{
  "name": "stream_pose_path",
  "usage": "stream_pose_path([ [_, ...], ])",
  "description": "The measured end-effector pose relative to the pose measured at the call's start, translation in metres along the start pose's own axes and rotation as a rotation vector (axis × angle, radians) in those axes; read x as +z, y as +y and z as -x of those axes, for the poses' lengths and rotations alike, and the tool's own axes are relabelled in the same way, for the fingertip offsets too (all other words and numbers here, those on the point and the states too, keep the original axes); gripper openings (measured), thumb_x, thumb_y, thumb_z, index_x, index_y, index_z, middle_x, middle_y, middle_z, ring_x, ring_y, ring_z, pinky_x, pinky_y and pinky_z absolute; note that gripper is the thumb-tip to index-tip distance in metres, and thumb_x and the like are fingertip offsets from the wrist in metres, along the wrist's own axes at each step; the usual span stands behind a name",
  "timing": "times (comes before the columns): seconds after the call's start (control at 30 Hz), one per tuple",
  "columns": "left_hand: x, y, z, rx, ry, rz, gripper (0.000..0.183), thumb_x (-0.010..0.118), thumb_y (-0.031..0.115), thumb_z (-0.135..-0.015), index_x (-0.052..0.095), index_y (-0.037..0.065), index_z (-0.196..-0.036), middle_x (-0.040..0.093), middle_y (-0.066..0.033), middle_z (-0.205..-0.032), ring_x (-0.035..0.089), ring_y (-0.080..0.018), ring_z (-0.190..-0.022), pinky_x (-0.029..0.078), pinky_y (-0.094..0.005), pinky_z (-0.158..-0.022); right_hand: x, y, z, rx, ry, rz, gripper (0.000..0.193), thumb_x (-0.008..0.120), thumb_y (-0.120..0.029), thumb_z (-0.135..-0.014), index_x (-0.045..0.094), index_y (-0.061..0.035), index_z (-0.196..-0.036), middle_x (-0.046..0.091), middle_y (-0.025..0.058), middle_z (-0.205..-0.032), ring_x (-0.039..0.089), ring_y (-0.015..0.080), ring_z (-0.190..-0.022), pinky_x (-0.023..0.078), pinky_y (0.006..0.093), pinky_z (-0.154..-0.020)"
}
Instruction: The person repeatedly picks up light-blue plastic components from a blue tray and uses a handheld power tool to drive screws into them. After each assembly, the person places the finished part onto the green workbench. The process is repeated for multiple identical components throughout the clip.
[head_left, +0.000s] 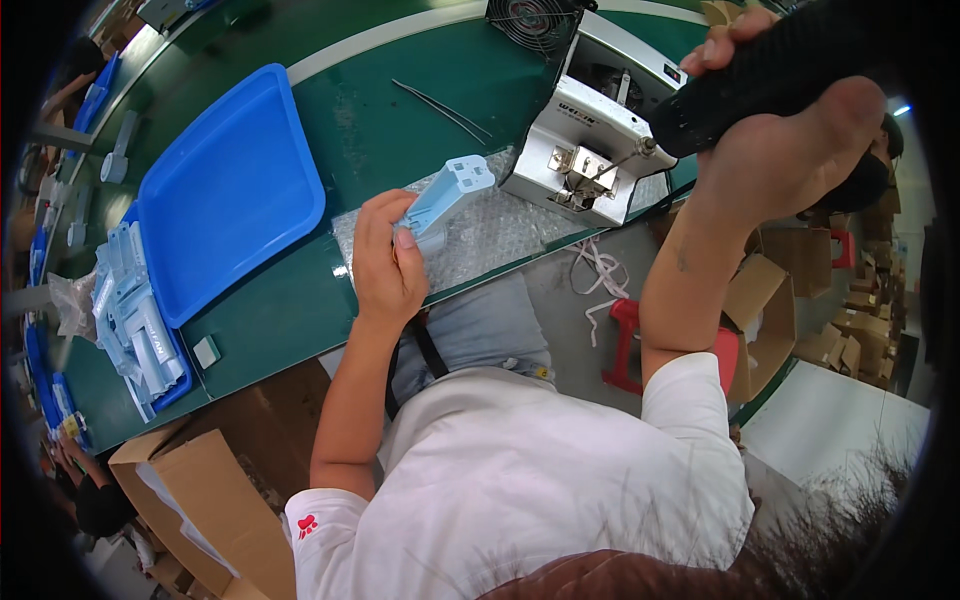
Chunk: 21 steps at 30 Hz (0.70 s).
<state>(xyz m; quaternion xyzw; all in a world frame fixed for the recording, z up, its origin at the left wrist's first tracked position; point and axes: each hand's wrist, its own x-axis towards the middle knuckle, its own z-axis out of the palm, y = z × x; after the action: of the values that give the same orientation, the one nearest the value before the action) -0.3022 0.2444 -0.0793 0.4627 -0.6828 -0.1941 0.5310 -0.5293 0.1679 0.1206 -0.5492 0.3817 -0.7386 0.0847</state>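
Note:
My left hand (388,262) is closed around one end of a light blue plastic housing (452,192), held tilted above the bubble wrap near the bench's front edge. The housing's far end points away to the right. Raised at the upper right, close to the camera, my right hand (785,160) grips a black electric screwdriver (765,75). Its thin bit slants down to the left, over the front of a silver and black screw feeder (590,115). Whether the bit touches the feeder, or carries a screw, I cannot tell.
A large blue tray (230,190) lies at the left, beside another holding several light blue parts (130,310). Tweezers (440,108) rest behind the bubble wrap (475,255); a fan (530,22) stands beyond the feeder. Below are cardboard boxes (215,500) and a red stool (625,345).

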Motion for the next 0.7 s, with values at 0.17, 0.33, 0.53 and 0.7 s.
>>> stream_pose_path([
  [0.17, -0.003, -0.002, 0.002, 0.011, 0.002, -0.024, 0.024, 0.049, 0.009, -0.098, 0.061, -0.003, -0.115, 0.063, -0.0215, -0.117, 0.062, -0.0376, -0.104, 0.049, -0.0425, -0.092, -0.03, 0.016, 0.0, 0.175, -0.061, -0.115, 0.105, 0.044, -0.094, -0.079, 0.054, 0.0061, -0.11, 0.063, 0.0184, -0.09, 0.061, 0.028, -0.069, 0.051, 0.0403, -0.06],
  [0.33, -0.001, -0.002, 0.002, 0.025, 0.013, -0.03, 0.024, 0.052, 0.005, -0.094, 0.061, -0.003, -0.115, 0.063, -0.0213, -0.117, 0.062, -0.038, -0.104, 0.05, -0.0432, -0.092, -0.05, 0.03, 0.013, 0.293, -0.395, -0.702, 0.095, 0.053, -0.086, -0.083, 0.054, -0.0004, -0.124, 0.058, 0.0193, -0.104, 0.058, 0.0252, -0.075, 0.049, 0.0374, -0.062],
  [0.53, -0.004, 0.001, 0.001, 0.056, -0.009, -0.018, 0.022, 0.052, 0.002, -0.093, 0.064, -0.002, -0.112, 0.064, -0.0196, -0.115, 0.061, -0.036, -0.102, 0.051, -0.0431, -0.089, -0.017, 0.013, 0.016, 0.217, -0.474, -1.071, 0.086, 0.057, -0.08, -0.085, 0.056, -0.0057, -0.128, 0.055, 0.0196, -0.115, 0.056, 0.0243, -0.088, 0.047, 0.0352, -0.069],
  [0.7, -0.003, 0.0, 0.001, 0.057, 0.0, -0.007, 0.023, 0.054, 0.002, -0.091, 0.066, -0.002, -0.11, 0.064, -0.018, -0.114, 0.061, -0.0355, -0.101, 0.051, -0.0429, -0.088, 0.024, 0.005, 0.029, 0.285, -0.353, -0.939, 0.09, 0.032, -0.085, -0.087, 0.059, -0.0058, -0.121, 0.059, 0.0224, -0.106, 0.057, 0.026, -0.072, 0.046, 0.038, -0.058],
])
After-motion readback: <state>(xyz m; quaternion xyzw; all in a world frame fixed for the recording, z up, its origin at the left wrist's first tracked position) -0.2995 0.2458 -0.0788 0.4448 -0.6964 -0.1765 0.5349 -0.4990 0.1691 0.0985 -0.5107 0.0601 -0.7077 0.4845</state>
